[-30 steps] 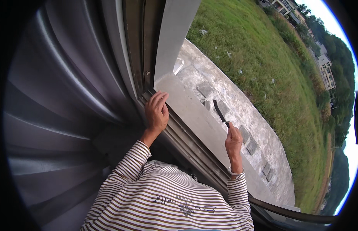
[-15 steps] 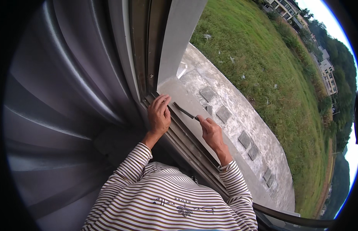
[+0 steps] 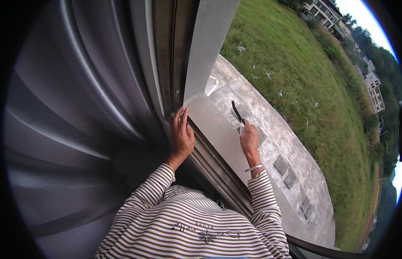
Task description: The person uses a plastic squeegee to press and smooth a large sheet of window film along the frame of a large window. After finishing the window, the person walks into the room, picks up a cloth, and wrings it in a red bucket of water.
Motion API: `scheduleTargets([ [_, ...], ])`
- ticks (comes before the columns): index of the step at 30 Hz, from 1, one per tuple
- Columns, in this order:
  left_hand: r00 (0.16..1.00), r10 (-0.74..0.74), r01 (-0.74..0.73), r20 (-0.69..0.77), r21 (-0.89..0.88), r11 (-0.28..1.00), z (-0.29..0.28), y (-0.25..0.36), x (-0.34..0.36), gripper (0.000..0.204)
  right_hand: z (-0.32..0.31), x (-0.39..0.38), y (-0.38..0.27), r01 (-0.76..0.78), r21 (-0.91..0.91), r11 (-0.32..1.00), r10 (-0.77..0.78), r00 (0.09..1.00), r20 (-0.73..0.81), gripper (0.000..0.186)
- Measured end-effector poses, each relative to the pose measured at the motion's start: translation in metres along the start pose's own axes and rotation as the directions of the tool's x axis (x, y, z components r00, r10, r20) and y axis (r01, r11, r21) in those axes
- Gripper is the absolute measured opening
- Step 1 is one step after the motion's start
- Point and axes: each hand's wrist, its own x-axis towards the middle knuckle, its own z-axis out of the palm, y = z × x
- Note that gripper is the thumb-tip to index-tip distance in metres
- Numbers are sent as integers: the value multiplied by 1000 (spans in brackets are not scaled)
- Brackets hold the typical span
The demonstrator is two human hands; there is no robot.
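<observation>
My right hand (image 3: 250, 141) is closed round the end of a slim black tool (image 3: 237, 111), long and slightly bent; its exact kind does not show. Held up past the outer sill (image 3: 220, 131), it stands out against the pale ground outside. My left hand (image 3: 183, 139) rests at the corner of the window frame (image 3: 177, 56), fingers stretched out, fingertips on the metal beside the lower track (image 3: 222, 170). Nothing shows in that hand. The track's grooves run from this corner toward my right forearm.
Dark grey curtains (image 3: 75, 90) hang close on my left. Beyond the sill, far below, lies concrete ground (image 3: 302, 172) with several square grey slabs (image 3: 281, 165). Green grass (image 3: 296, 86) stretches beyond it, with buildings (image 3: 373, 88) and trees farther off.
My right hand has moved outward from the track with the black tool, which now points more upright. My left hand stays at the frame corner. The whole view has shifted slightly.
</observation>
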Motion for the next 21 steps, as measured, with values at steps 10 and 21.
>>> scheduleTargets([
  [10, 1000, 2, -2, -2, 15, 1000, -1, -1, -2, 58, 11, 19, -65, 188, 198, 962, -189, 982, -14, 25],
  [21, 1000, 10, -10, -20, 9, 1000, 4, -5, -2, 58, 11, -10, -96, 351, 432, 831, -416, 907, 63, 33],
])
